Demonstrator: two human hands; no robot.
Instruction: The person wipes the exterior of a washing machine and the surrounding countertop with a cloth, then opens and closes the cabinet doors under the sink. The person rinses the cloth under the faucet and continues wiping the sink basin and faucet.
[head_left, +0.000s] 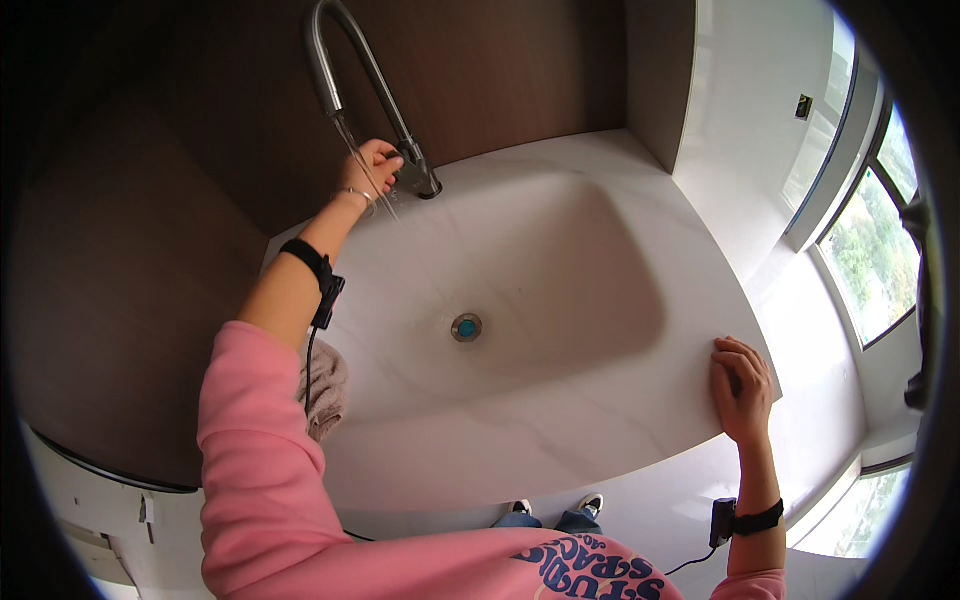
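Observation:
My left hand grips the lever handle at the base of a tall gooseneck faucet of grey metal. A thin stream of water runs from the spout, in front of that hand. Below lies a white marbled sink basin with a round drain that has a blue-green centre. A crumpled brownish towel sits at the basin's left, partly behind my left sleeve. At the right edge of the countertop, my right hand rests with its fingers curled and nothing seen in it.
Dark brown panels stand behind the faucet and at the left. A glossy white wall and windows are on the right. The countertop's front edge curves before my body, with my shoes on the floor below.

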